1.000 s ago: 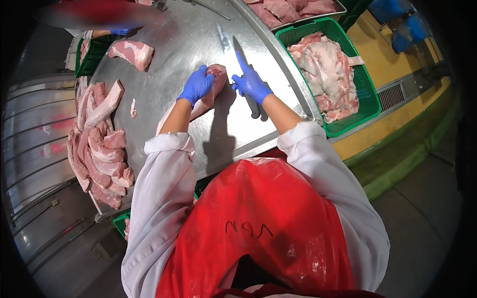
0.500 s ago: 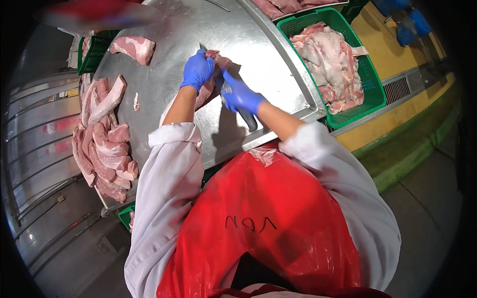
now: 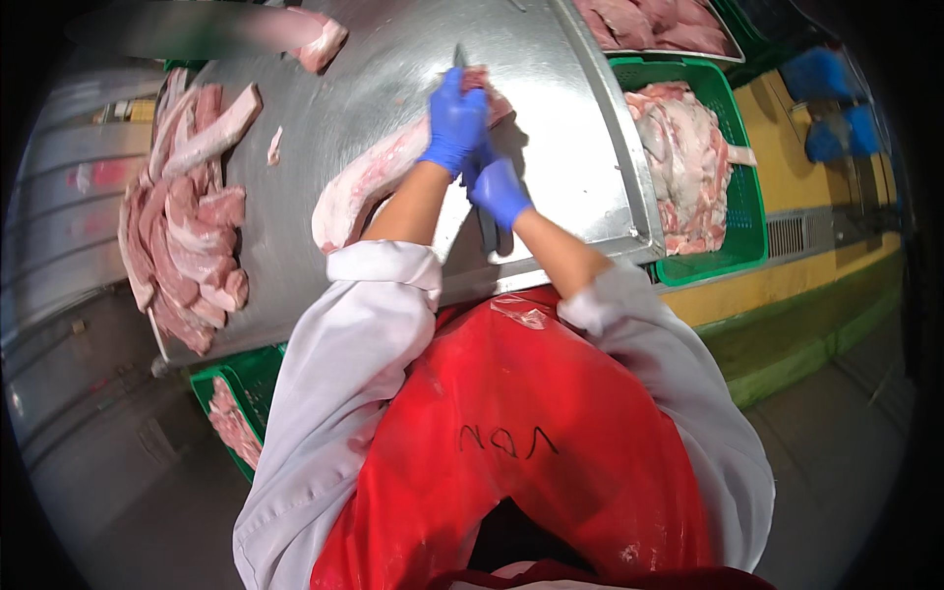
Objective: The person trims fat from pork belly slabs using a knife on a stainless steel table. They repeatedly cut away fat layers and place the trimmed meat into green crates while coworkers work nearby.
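Note:
A long pale-pink strip of meat (image 3: 366,175) lies aslant on the steel table (image 3: 305,108), fat side showing. My left hand (image 3: 455,123), in a blue glove, is closed on its far end, where darker red meat (image 3: 476,77) shows past the fingers. My right hand (image 3: 498,189), also blue-gloved, is closed round a knife, whose dark handle (image 3: 490,232) sticks out toward me. A pointed metal tip (image 3: 459,57) shows beyond my left hand, in line with the handle. Most of the blade is hidden by my left hand, and the hands are close together.
Several meat strips (image 3: 187,231) are heaped at the table's left edge, with a small scrap (image 3: 274,146) nearby. Another piece (image 3: 323,44) lies farther back. Right of the table's raised rim stands a green basket (image 3: 749,211) of fatty trimmings; another green basket (image 3: 258,379) sits below, left.
My view has shifted, so the table's contents sit differently in the picture. My right hand has come closer to my left wrist, and more of the strip shows left of my left arm.

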Demonstrator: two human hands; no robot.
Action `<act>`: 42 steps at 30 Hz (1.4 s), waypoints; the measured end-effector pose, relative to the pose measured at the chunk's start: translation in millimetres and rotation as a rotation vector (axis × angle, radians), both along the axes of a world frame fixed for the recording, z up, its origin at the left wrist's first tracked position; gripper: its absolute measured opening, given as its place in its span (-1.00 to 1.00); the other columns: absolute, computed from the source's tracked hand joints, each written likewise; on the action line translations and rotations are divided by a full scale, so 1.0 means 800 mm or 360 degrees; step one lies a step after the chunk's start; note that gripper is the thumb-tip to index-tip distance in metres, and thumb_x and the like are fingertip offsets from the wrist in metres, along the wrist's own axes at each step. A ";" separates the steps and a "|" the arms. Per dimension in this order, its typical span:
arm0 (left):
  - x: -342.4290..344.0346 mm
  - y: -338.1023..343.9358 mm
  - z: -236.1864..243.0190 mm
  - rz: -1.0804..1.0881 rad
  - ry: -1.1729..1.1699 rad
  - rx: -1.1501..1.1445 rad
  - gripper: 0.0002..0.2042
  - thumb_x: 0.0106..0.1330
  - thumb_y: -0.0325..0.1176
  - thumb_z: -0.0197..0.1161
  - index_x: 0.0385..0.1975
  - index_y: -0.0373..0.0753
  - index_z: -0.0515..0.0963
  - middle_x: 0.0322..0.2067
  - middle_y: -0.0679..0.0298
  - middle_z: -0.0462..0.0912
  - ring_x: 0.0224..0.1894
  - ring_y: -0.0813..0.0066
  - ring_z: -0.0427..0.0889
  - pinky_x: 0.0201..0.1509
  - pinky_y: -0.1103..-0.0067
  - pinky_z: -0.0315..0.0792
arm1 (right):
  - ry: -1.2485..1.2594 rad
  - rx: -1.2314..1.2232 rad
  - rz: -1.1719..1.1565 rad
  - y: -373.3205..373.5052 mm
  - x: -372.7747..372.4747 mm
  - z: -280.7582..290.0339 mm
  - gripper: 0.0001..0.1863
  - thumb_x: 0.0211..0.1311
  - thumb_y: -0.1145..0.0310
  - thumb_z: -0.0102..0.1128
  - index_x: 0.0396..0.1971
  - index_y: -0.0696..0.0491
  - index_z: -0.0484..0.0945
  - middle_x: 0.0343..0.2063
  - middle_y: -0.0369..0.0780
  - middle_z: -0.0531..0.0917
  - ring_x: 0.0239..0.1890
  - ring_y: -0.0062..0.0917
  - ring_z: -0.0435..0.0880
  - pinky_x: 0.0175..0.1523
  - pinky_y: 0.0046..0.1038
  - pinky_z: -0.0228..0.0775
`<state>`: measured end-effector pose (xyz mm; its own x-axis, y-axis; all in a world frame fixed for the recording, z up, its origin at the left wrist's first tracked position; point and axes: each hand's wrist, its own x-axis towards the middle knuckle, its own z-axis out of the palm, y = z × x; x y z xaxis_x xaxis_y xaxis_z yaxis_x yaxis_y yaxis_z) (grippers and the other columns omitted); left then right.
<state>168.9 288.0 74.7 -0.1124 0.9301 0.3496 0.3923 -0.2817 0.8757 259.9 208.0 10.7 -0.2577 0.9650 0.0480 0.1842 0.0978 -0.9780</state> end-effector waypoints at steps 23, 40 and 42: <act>0.052 -0.058 0.044 0.0326 -0.0310 0.0210 -0.81 0.25 -0.51 0.11 -0.15 -0.35 0.46 -0.39 0.04 0.69 -0.31 0.12 0.72 -0.20 0.36 0.57 | 0.0353 -0.0826 0.0193 -0.011 -0.040 -0.041 -0.18 0.41 0.47 0.04 0.53 -0.06 -0.19 -0.54 -0.23 0.56 -0.66 -0.59 0.50 -0.62 -0.48 0.39; 0.076 -0.087 0.121 0.0190 -0.0618 0.0345 -0.83 0.19 -0.46 0.25 -0.31 -0.28 0.40 -0.42 0.05 0.64 -0.28 -0.02 0.67 -0.23 0.28 0.51 | 0.0309 -0.0691 0.0314 -0.031 -0.138 0.008 -0.17 0.32 0.55 0.02 0.53 0.00 -0.13 -0.36 -0.15 0.59 -0.54 -0.59 0.56 -0.46 -0.49 0.49; 0.068 -0.089 0.137 0.0209 -0.0616 0.0379 -0.84 0.17 -0.48 0.25 -0.33 -0.26 0.39 -0.44 0.06 0.63 -0.30 -0.01 0.66 -0.25 0.27 0.50 | 0.0141 -0.0720 0.0410 0.005 -0.161 0.020 -0.23 0.33 0.49 0.04 0.49 0.06 -0.06 -0.39 -0.15 0.61 -0.55 -0.56 0.59 -0.45 -0.46 0.51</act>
<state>223.6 216.9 184.4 -0.3877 0.7985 0.4605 0.0957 -0.4620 0.8817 131.5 211.7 26.5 -0.5031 0.8003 -0.3262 0.1244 -0.3064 -0.9437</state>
